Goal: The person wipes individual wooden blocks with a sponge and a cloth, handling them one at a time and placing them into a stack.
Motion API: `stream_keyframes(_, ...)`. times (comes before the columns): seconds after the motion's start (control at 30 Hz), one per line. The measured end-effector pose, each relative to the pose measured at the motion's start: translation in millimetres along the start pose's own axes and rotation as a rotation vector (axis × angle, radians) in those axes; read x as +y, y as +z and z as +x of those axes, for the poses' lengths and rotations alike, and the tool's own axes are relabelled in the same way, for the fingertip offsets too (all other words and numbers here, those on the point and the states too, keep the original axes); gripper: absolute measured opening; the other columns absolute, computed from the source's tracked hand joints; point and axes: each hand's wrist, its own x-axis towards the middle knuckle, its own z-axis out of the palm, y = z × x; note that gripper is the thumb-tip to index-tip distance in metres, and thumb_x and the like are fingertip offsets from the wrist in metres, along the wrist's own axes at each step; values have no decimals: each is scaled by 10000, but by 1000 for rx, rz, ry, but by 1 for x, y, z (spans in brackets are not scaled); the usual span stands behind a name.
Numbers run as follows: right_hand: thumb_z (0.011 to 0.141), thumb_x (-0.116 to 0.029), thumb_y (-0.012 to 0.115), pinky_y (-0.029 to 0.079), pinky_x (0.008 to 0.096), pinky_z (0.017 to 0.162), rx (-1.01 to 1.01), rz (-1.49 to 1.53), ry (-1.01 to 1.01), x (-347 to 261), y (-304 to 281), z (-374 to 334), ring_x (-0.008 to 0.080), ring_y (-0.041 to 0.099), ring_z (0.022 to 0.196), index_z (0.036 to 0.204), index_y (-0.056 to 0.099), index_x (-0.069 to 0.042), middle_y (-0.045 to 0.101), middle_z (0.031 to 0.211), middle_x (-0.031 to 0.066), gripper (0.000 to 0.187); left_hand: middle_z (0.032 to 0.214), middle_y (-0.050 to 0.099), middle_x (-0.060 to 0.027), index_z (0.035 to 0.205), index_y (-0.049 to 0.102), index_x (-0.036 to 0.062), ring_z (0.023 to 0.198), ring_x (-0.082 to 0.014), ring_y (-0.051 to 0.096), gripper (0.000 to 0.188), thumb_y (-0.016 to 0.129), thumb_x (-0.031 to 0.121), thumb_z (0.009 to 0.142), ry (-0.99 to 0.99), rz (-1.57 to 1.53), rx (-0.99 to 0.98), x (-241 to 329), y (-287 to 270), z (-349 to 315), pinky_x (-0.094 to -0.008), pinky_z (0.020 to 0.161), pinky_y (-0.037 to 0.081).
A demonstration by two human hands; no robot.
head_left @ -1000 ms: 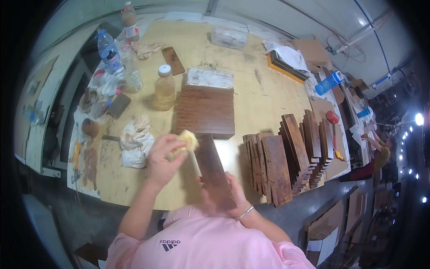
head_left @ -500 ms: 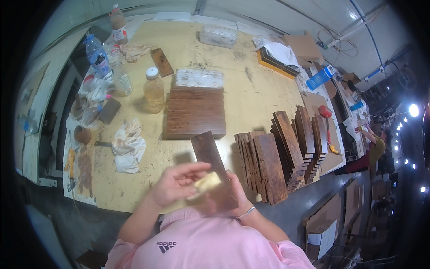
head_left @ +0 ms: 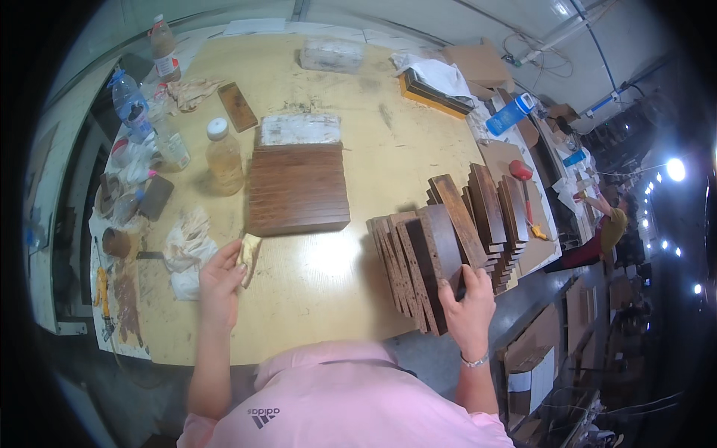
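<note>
My left hand (head_left: 221,280) pinches a pale yellow, brown-stained pad (head_left: 249,252), maybe cloth or sponge, over the table's left front part. At the right front, my right hand (head_left: 470,305) has its fingers closed on the lower end of a dark wooden plank (head_left: 442,237). That plank leans among a row of upright planks (head_left: 398,261) with rough, speckled faces. Part of its lower end is hidden behind the hand. Between the hands and farther back lies a neat block of brown planks (head_left: 299,190), side by side.
White rag (head_left: 188,250), brown cup (head_left: 116,243) and capped bottle of amber liquid (head_left: 225,160) stand left. More stacked planks (head_left: 487,205) and a red-headed tool (head_left: 520,170) are right. A blue bottle (head_left: 510,114) stands at the far right. Another person (head_left: 614,228) is beyond.
The plank held in front of my chest has moved right, into the row of upright planks, with my right hand. My left hand has moved left with the yellow pad. The view has shifted right.
</note>
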Motion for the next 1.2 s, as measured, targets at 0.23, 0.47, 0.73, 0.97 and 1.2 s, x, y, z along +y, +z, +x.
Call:
stream_keyframes(0.23,744,-91,719,436,404,897,222,232,-184,-36,14,-16,317,523,1016,1145,622,18,514,1045,160,426,1233,630,-170,1319,519,-111,1145,-207,600,474,581,-85,850,-23,3,-68,-5,12,-2,-316,1004,466)
stream_keyframes(0.47,764,-108,731,466,460,931,-46,351,-465,-110,146,0,384,520,1116,1252,558,16,518,1197,228,533,1234,626,-176,1321,513,-116,1141,-208,598,481,595,-80,848,-51,-23,-67,-7,7,-10,-320,1006,464)
stream_keyframes(0.73,726,-170,767,408,436,888,62,77,-527,-104,233,38,316,501,999,1082,566,-59,518,1042,142,424,1258,611,-183,1332,495,-125,1160,-216,589,503,598,-80,842,-87,-39,60,-10,-25,-36,-322,1014,454)
stream_keyframes(0.97,839,-221,698,455,443,736,-319,81,-420,-94,241,30,320,571,813,846,651,-102,589,885,110,128,1246,624,-162,1323,516,-103,1122,-208,610,480,627,-45,859,-36,54,86,-15,-21,-36,-316,964,477)
stream_keyframes(1.2,975,-151,590,474,282,620,-859,1354,562,-101,179,-13,119,594,677,897,678,12,651,763,33,200,1087,690,-127,1153,693,37,960,-304,654,475,791,29,688,567,900,-403,-11,36,-57,-366,870,529)
